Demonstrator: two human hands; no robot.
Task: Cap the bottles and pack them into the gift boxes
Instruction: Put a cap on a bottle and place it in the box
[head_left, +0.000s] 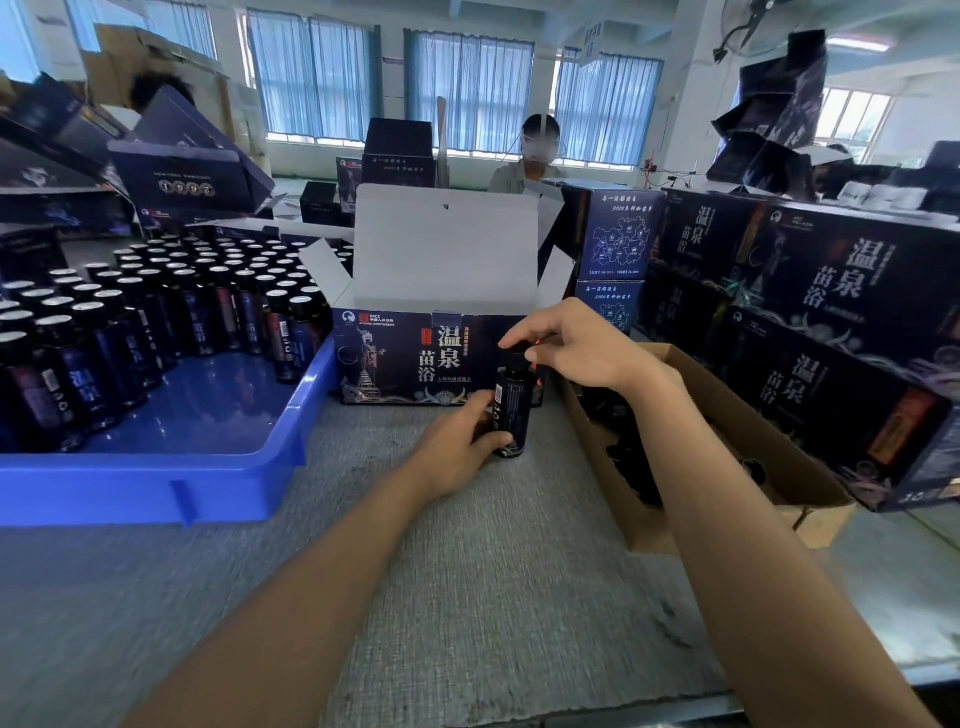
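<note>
Head view centres on a dark bottle (511, 410) standing upright on the grey surface (467, 571), just in front of the open gift box (410, 358). The left hand (457, 447) is wrapped round the bottle's lower half and steadies it. The right hand (576, 348) comes in from above, thumb and forefinger pinching the cap (514, 361) at the neck, with the other fingers spread loosely. The fingers hide most of the cap, so how far it is seated cannot be told. The step in hand looks like the capping itself, with packing yet to follow. If the cap goes on crooked it could cross-thread and sit loose, and leak later inside the box. If the left hand's grip is low or slack, twisting force from above could tip the bottle toward the box front. The box's white lid stands up behind it with the side flaps out, and a careless lift of the bottle could catch on a flap. To the left a blue tray (218, 467) holds the waiting bottles (156, 322) with silver tops, packed close enough that an elbow could knock over a row. To the right, a brown carton (727, 415) holds small dark pieces, probably caps, beside stacked printed boxes (831, 322). Another person (535, 156) sits beyond the gift box.
</note>
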